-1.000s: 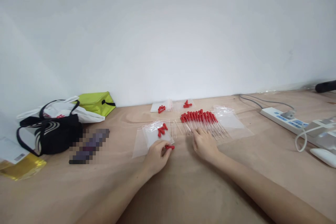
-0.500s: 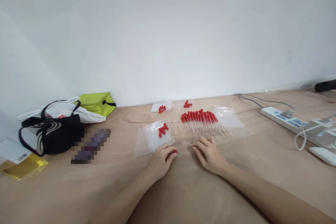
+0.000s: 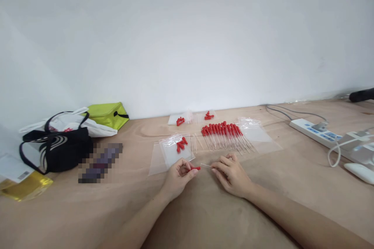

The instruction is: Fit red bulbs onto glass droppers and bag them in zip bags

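Observation:
My left hand (image 3: 179,177) pinches a red rubber bulb (image 3: 195,168) between thumb and fingers, its narrow end pointing right. Opposite it, my right hand (image 3: 230,173) grips a thin clear tube (image 3: 206,165) whose tip points left at the bulb. A small gap separates the two. Behind the right hand lies a row of droppers (image 3: 222,132), clear tubes with red bulbs on their far ends. Several loose red bulbs (image 3: 181,145) rest on a clear zip bag (image 3: 171,155) beyond my left hand. A few bare tubes (image 3: 194,143) lie beside that bag.
More red bulbs (image 3: 180,121) sit on bags by the wall, and another clear bag (image 3: 254,130) lies right of the droppers. To the left are a black bag (image 3: 67,151) and a lime-green bag (image 3: 106,113). A power strip (image 3: 312,130) with cables occupies the right side.
The red bulb now sticks out farther from my left fingers, toward the right. The tube in my right hand has shifted slightly down and left, bringing its tip nearer the bulb.

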Tool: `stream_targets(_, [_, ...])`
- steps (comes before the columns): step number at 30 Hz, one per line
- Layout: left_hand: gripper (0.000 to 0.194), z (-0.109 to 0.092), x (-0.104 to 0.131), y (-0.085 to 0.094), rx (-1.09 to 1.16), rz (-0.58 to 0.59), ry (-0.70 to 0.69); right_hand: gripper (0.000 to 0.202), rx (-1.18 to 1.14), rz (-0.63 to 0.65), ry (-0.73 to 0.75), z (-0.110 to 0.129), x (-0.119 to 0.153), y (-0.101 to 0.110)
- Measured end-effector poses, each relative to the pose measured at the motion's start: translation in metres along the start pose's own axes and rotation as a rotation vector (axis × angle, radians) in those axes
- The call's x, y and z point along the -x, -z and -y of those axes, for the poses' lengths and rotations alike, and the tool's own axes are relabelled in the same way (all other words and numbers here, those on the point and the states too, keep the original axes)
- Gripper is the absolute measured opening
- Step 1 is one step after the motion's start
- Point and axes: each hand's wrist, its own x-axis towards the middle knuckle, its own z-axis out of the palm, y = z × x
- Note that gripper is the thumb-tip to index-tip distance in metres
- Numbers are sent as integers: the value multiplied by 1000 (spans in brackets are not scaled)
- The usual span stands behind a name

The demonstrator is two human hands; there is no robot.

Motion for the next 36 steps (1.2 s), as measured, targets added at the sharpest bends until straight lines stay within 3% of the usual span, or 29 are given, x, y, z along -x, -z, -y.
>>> stream_targets(5, [31, 5, -1, 0, 70, 17, 13, 21, -25, 6, 17, 0, 1, 0])
stream_targets(18, [26, 7, 0, -1, -126, 74, -39, 20, -16, -33, 34, -1, 0, 0])
stream_targets(26, [23, 5, 2, -1, -194, 83, -64, 22, -64, 38, 79, 1, 0, -2])
stream_targets(32, [16, 0, 6, 1, -398, 113, -213, 28, -88, 125, 126, -2, -4, 3])
stream_targets(36, [16, -1, 8, 0, -511, 157, -262, 30, -9, 104, 171, -4, -5, 6])
